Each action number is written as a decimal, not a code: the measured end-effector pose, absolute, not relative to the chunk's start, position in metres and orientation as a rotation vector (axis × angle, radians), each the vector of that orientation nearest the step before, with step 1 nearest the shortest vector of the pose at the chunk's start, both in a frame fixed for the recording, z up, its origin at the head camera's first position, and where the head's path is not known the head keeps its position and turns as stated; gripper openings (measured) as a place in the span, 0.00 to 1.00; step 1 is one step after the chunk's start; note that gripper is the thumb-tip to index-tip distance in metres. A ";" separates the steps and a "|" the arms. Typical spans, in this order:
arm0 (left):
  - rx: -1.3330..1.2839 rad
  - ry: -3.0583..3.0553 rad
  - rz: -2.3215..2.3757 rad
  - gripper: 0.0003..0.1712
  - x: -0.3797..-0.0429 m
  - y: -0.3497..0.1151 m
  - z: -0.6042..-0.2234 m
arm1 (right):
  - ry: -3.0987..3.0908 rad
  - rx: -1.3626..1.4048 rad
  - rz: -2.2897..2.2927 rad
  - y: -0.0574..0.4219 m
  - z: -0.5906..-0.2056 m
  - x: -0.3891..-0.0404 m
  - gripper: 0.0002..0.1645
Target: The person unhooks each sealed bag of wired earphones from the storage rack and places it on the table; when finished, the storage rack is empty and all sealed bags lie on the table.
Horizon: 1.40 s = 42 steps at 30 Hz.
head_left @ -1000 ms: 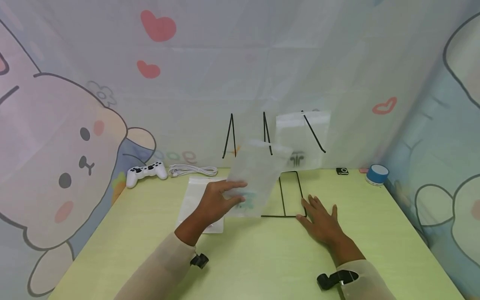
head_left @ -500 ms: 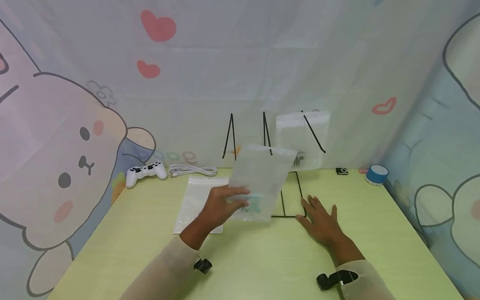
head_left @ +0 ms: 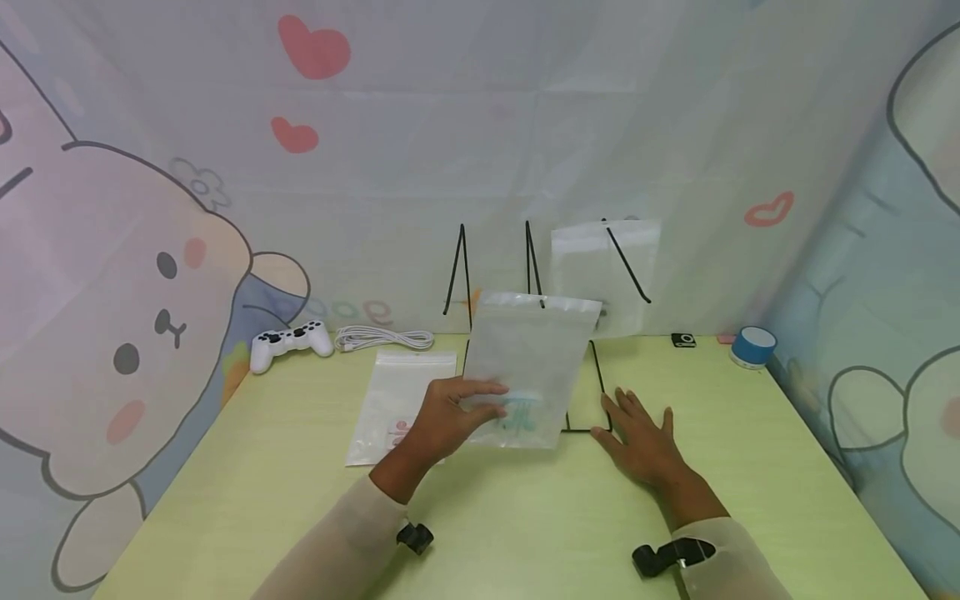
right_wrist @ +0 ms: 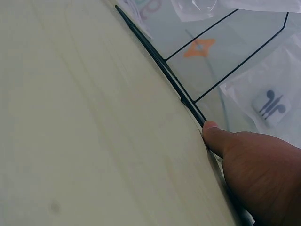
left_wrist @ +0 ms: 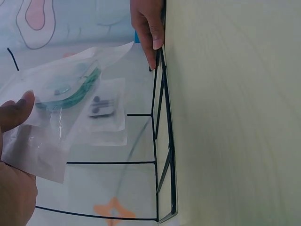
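Observation:
My left hand [head_left: 450, 421] pinches the lower left part of a translucent zip-lock bag [head_left: 528, 350], tilted in front of a black wire display rack [head_left: 585, 431]. Inside the bag a coiled teal cable [left_wrist: 77, 96] shows in the left wrist view. The bag's top strip overlaps the tip of the rack's middle hook. On the right hook hangs another zip-lock bag [head_left: 577, 267]; dark earphones [right_wrist: 272, 106] show through it in the right wrist view. My right hand [head_left: 640, 442], fingers spread, rests on the front right corner of the rack's base, thumb on the wire.
Left of the rack a third zip-lock bag [head_left: 375, 417] with something reddish inside lies on the table [head_left: 510, 533]. Along the back edge are a white game controller [head_left: 292, 342], a bundled white cable [head_left: 382, 337], a small black clip-on player [head_left: 683, 340] and a blue-and-white cylinder [head_left: 753, 347].
My left hand has moved right and slightly down with the bag, which turns more upright and now covers more of the hanging bag's contents. The right hand stays on the rack's base.

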<state>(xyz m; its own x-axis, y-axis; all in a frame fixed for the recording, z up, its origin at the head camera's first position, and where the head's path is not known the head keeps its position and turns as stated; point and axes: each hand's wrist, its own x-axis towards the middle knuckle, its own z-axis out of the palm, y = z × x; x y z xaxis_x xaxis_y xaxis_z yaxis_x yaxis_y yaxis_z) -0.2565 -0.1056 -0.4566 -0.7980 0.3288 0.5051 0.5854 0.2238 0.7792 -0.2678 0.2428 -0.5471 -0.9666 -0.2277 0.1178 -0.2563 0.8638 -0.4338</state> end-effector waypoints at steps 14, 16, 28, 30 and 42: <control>-0.890 -2.244 -1.636 0.17 -0.251 -0.105 -0.460 | -2.965 0.391 0.700 0.242 -0.547 -0.268 0.45; -0.899 -2.236 -1.632 0.17 -0.249 -0.105 -0.459 | -2.966 0.389 0.703 0.242 -0.546 -0.267 0.45; -0.980 -2.187 -1.601 0.18 -0.246 -0.110 -0.465 | -2.972 0.379 0.707 0.243 -0.549 -0.268 0.45; -0.974 -2.194 -1.594 0.19 -0.246 -0.112 -0.467 | -2.976 0.379 0.705 0.243 -0.549 -0.269 0.46; -0.736 -2.371 -1.814 0.26 -0.251 -0.121 -0.474 | -2.975 0.367 0.713 0.242 -0.546 -0.267 0.45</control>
